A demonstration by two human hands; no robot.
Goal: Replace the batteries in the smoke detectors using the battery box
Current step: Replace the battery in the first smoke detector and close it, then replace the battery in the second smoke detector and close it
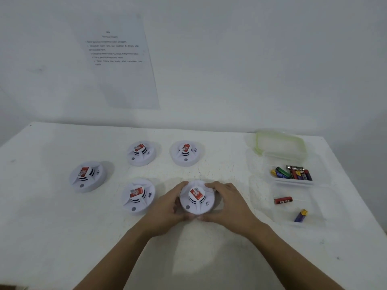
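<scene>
Several white round smoke detectors with red labels lie on the white table [52, 237]. The nearest detector [197, 198] is gripped from both sides: my left hand [169, 208] curls round its left rim and my right hand [227, 203] curls round its right rim. Another detector [138, 196] sits just left of it. Two more detectors [141, 152] [185, 152] sit behind, and one detector [87, 176] lies farther left. The clear battery box [293, 181] at the right holds several coloured batteries [292, 173].
A clear tray [314, 212] in front of the box holds a red battery [283, 200] and a blue-yellow battery [301, 215]. The box's green-rimmed lid [279, 141] lies behind it. A printed sheet [119, 59] hangs on the wall beyond the table's far edge.
</scene>
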